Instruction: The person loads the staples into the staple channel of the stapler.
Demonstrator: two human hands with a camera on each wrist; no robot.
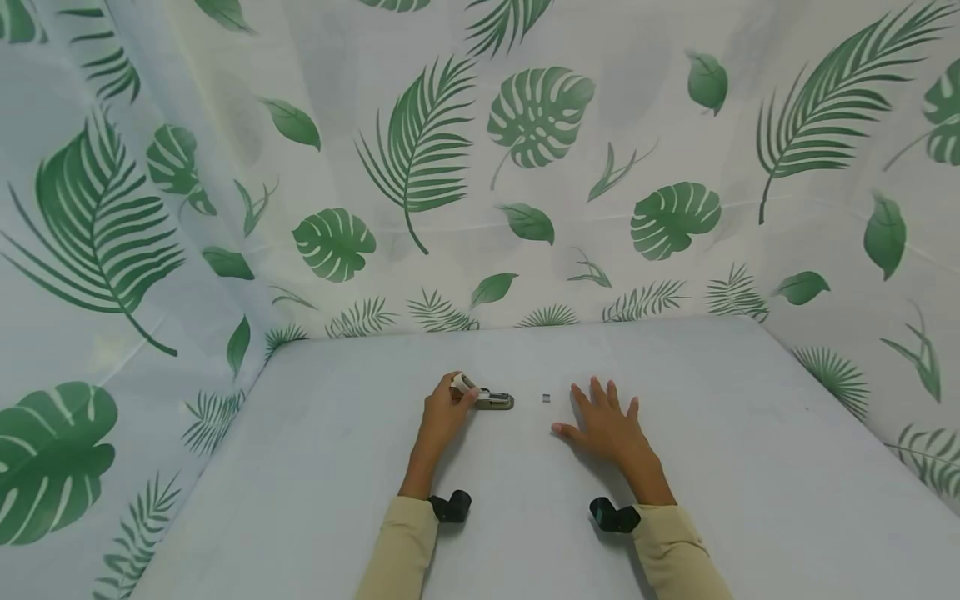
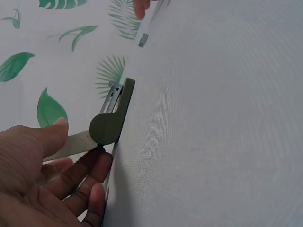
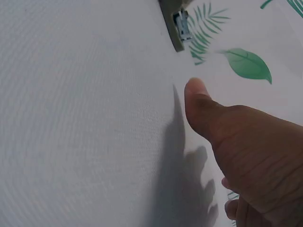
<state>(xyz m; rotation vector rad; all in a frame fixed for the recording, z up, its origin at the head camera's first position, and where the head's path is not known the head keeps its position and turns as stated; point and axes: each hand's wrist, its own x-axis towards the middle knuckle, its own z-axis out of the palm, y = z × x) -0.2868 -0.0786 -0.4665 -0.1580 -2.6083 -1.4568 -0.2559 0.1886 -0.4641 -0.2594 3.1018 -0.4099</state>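
1. On the white bench (image 1: 315,483) there is one stapler (image 1: 497,402), located between the two hands, closer to the left one. It has an olive-green base, a pale lever and a grey metal inside part which is visible from above.
2. The stapler is in opened position: the pale lever is swung back, toward the left side, and the green base stretches to the right along the bench.
3. The left hand (image 1: 442,417) is pinching the pale lever of the stapler. In the left wrist view, the thumb lies on one side of this lever, and the other fingers are curled at the opposite side.
4. The right hand (image 1: 609,429) is spread, with the palm down and the fingers apart from each other. It holds nothing. Whether its fingertips touch the bench, I cannot tell.
5. A small grey piece (image 1: 546,398) lies on the bench between the stapler and the right hand, touching neither of them. It is too small to tell its details.
6. Both arms wear beige sleeves (image 1: 401,542), and at each wrist there is a black device (image 1: 452,507).
7. Behind the bench hangs a white cloth (image 1: 450,275) with printed green leaves.
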